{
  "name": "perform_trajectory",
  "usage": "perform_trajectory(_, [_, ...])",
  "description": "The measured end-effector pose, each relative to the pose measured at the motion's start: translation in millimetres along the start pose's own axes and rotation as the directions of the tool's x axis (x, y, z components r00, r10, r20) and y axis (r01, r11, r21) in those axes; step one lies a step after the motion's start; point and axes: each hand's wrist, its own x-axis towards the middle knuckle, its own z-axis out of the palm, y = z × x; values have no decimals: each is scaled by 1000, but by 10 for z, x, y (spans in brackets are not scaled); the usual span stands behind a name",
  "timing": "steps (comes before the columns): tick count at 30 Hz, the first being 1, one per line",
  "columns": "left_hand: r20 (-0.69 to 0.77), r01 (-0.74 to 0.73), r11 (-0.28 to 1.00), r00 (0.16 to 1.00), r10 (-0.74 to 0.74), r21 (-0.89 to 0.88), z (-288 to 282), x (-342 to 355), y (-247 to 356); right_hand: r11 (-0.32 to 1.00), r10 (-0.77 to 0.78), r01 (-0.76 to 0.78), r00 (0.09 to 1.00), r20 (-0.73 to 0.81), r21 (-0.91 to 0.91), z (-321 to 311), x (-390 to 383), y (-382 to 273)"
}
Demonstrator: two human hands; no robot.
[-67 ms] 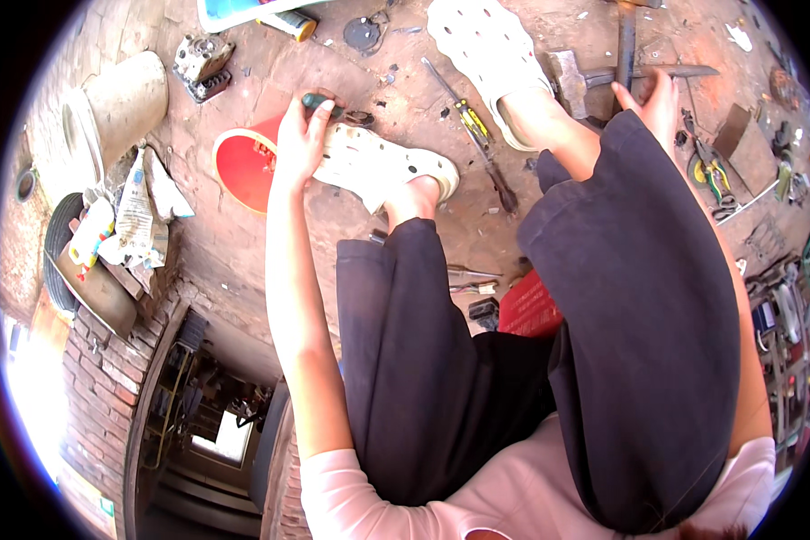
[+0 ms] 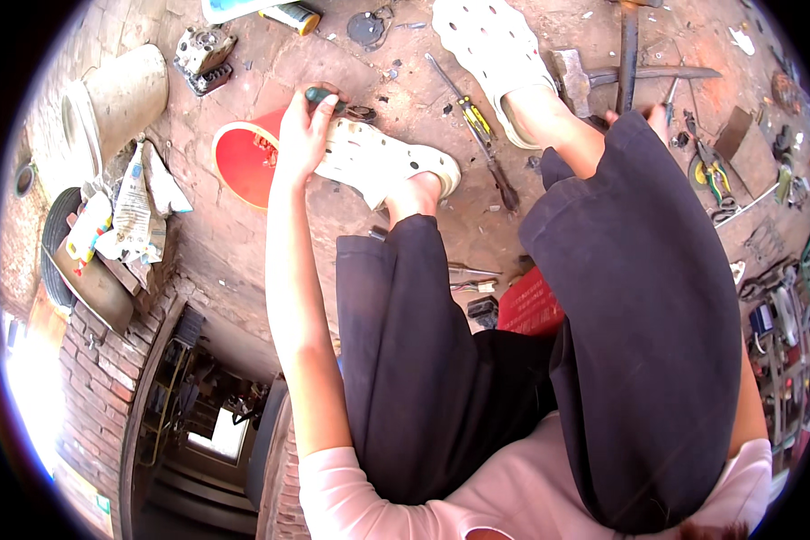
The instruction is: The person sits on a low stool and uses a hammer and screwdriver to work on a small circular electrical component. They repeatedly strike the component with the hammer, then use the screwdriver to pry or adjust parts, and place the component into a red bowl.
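My left hand (image 2: 306,139) is closed round a dark green handle (image 2: 319,96) beside the toe of my left white clog (image 2: 369,162). A dark metal piece (image 2: 361,113) lies close to the handle's end; whether they are joined is unclear. An orange-red bucket (image 2: 234,166) lies on its side by this hand, with reddish bits inside. My right hand (image 2: 659,124) is mostly hidden behind my right knee, only fingertips showing. Beside those fingertips is a slim pointed tool (image 2: 672,92); I cannot tell if it is gripped. Just beyond are a hammer (image 2: 628,54) and a sledgehammer (image 2: 571,79).
A yellow-and-black screwdriver (image 2: 463,106) lies between my feet. Green-and-yellow pliers (image 2: 714,171) rest at the right. A pale bucket (image 2: 126,99), a metal engine part (image 2: 204,56) and a tyre (image 2: 58,238) are at the left. A red box (image 2: 528,306) sits under my legs.
My right hand has drawn back toward me from the hammers, sinking behind my knee. The slim pointed tool now shows beside its fingertips. My left hand stays almost where it was.
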Motion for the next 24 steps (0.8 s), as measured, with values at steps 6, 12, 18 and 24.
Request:
perform_trajectory(6, [-9, -28, 1000, 1000, 29, 6, 14, -44, -32, 851, -472, 446, 881, -30, -278, 707, 508, -779])
perform_trajectory(12, [-64, -76, 997, 995, 77, 17, 87, -32, -77, 882, -424, 431, 902, 76, -189, 666, 530, -787])
perform_trajectory(18, [-91, -81, 997, 992, 82, 18, 196, -78, 19, 968, -154, 115, 975, 163, 222, 71, 499, -768])
perform_trajectory(24, [-139, -11, 999, 990, 15, 30, 173, -149, -6, 604, 411, -583, 812, 413, 544, -766, -3, -293])
